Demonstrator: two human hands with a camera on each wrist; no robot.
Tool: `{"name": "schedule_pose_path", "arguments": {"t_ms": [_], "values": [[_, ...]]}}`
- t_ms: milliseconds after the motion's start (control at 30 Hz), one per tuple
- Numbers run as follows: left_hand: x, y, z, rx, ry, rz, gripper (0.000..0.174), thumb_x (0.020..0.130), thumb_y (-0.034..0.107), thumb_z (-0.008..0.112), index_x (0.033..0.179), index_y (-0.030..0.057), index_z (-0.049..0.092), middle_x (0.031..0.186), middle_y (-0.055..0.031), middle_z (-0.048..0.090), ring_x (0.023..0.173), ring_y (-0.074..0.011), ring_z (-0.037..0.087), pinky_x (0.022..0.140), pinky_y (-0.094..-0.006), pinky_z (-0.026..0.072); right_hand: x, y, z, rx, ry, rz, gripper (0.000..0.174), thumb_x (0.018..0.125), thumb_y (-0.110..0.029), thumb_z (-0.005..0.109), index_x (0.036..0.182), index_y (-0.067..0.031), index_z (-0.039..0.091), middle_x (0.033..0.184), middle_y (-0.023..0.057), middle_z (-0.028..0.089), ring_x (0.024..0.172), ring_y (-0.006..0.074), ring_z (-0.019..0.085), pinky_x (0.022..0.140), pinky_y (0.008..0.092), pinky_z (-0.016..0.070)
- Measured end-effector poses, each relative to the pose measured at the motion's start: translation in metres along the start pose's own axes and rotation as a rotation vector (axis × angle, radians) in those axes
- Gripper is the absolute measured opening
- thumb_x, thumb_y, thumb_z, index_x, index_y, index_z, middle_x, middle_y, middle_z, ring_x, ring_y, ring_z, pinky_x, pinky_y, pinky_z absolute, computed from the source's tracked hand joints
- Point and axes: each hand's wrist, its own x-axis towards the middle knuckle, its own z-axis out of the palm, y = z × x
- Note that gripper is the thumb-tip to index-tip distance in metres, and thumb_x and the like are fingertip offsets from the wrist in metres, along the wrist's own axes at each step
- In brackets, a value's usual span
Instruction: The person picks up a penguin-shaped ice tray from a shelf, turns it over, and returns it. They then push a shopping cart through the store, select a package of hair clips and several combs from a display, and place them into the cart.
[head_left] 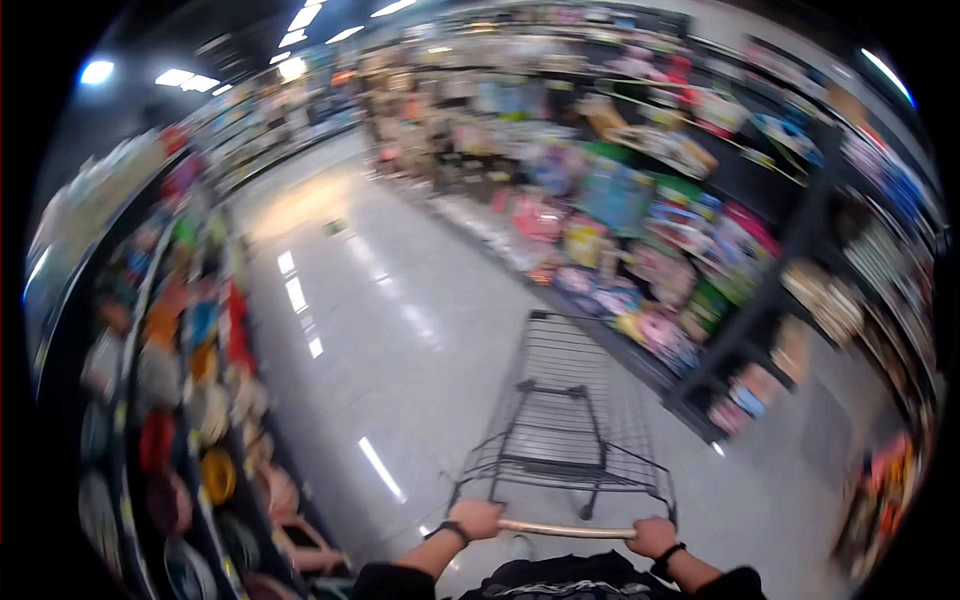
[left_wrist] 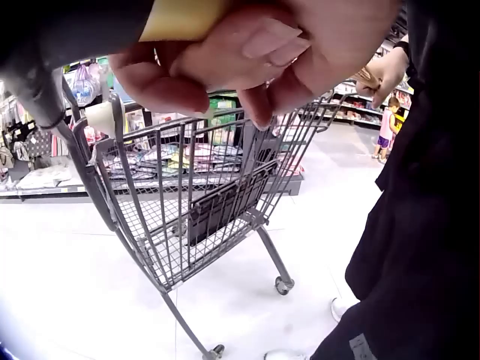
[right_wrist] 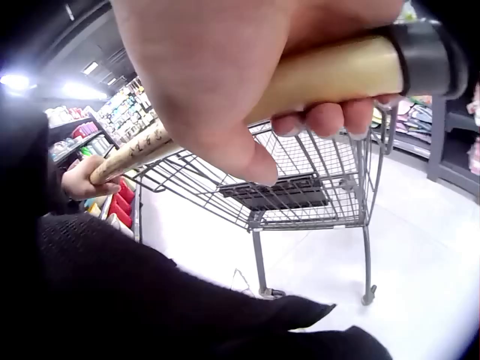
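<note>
A dark grey wire shopping cart (head_left: pixel 555 425) stands right in front of me, its pale wood-coloured handle (head_left: pixel 565 529) running across the bottom of the head view. Near the handle's left end, my left hand (head_left: pixel 478 519) grips it; up close in the left wrist view, the fingers (left_wrist: pixel 184 91) curl round it. At the other end my right hand (head_left: pixel 655 537) holds on, with fingertips showing below the handle in the right wrist view. Dark lettering marks the middle of the handle. Through the basket's wire mesh (right_wrist: pixel 300 157) the floor is visible.
Shelves of colourful packaged goods (head_left: pixel 640 230) line the right side, their corner post close to the cart. Bowls and basins fill a shelf (head_left: pixel 190 430) on the left. Pale shiny floor (head_left: pixel 350 340) runs between. A person (left_wrist: pixel 387 129) in pink stands farther off.
</note>
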Motion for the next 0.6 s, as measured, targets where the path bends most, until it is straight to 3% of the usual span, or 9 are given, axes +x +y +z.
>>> {"name": "schedule_pose_path", "arguments": {"t_ms": [33,133,200,267,400,600], "values": [[0.001,-0.007,0.005,0.045,0.022,-0.004,0.026,0.085,0.039,0.06,0.094,0.0153,0.068,0.084,-0.0084,0.073,0.076,-0.0305,0.071,0.065,-0.0469,0.055,-0.011,-0.007,0.0,0.063,0.012,-0.026,0.034,0.076,-0.044,0.063,0.077,-0.0114,0.073,0.075,0.014,0.071,0.075,0.037,0.069,0.067,0.0505,0.0555],[-0.007,-0.02,-0.002,0.134,0.02,0.026,0.024,0.082,0.042,0.061,0.092,0.0205,0.068,0.081,-0.0068,0.072,0.075,-0.0311,0.071,0.064,-0.0466,0.0547,-0.036,-0.03,0.002,0.159,-0.121,-0.03,0.036,0.08,-0.044,0.061,0.088,-0.0106,0.07,0.08,0.0143,0.071,0.079,0.0361,0.07,0.07,0.0492,0.0566],[-0.003,-0.031,0.012,0.187,0.008,0.1,0.027,0.08,0.045,0.063,0.091,0.0208,0.068,0.078,-0.0049,0.072,0.073,-0.0303,0.071,0.061,-0.0452,0.0536,-0.052,-0.031,0.027,0.238,-0.205,-0.031,0.043,0.082,-0.054,0.063,0.088,-0.0118,0.068,0.08,0.0138,0.07,0.08,0.0363,0.069,0.07,0.0502,0.0552],[-0.005,-0.01,-0.006,0.224,-0.046,0.135,0.026,0.084,0.04,0.06,0.095,0.0182,0.069,0.079,-0.0058,0.073,0.072,-0.027,0.071,0.064,-0.0442,0.0541,-0.069,-0.03,0.023,0.322,-0.301,-0.029,0.05,0.087,-0.059,0.059,0.093,-0.0101,0.067,0.086,0.0157,0.07,0.086,0.0375,0.068,0.073,0.0499,0.0538],[0.008,0.002,0.021,0.246,0.017,0.262,0.028,0.085,0.042,0.059,0.095,0.0187,0.069,0.078,-0.0049,0.073,0.072,-0.0265,0.071,0.063,-0.0437,0.0537,-0.099,-0.017,0.054,0.408,-0.354,-0.021,0.054,0.09,-0.061,0.056,0.099,-0.0091,0.067,0.093,0.0161,0.071,0.092,0.0377,0.067,0.077,0.0494,0.0528],[0.013,0.072,0.039,0.337,-0.097,0.304,0.028,0.085,0.044,0.058,0.096,0.0201,0.069,0.079,-0.0056,0.073,0.074,-0.0288,0.071,0.063,-0.0446,0.0535,-0.182,0.008,0.069,0.463,-0.324,0.098,0.048,0.09,-0.057,0.057,0.098,-0.011,0.068,0.095,0.0143,0.072,0.093,0.0363,0.068,0.077,0.0488,0.0543]]}}
